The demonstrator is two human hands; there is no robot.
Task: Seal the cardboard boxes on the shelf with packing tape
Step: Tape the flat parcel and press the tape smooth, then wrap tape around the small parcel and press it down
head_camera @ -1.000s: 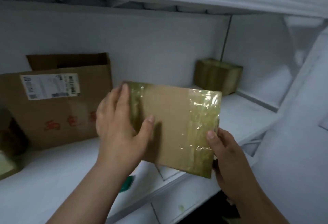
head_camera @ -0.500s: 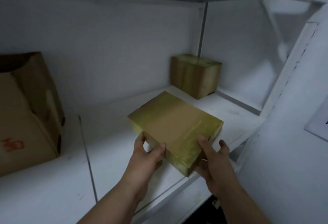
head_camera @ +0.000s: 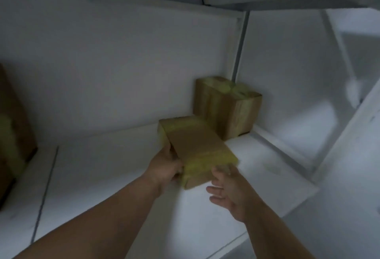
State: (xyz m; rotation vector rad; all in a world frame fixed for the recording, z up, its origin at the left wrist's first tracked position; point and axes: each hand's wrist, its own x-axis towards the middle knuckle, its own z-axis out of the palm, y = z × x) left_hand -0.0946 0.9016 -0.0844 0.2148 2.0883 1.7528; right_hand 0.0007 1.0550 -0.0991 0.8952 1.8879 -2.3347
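Toward the right rear corner of the shelf (head_camera: pixel 123 176), the flat taped box (head_camera: pixel 197 145) lies beside the taller taped box (head_camera: pixel 228 104). The left hand (head_camera: pixel 167 168) grips its near-left edge; the right hand (head_camera: pixel 228 189) touches its near end, fingers spread. Pushed off-centre, it may skew against its neighbour.

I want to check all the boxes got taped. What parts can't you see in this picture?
- Flat box, head view: its underside lies against the shelf; its near end is motion-blurred, partly behind the left hand and right hand.
- Corner box: its back and far sides face the wall, and the flat box covers its lower left corner.
- Big box: mostly cut off by the left edge.
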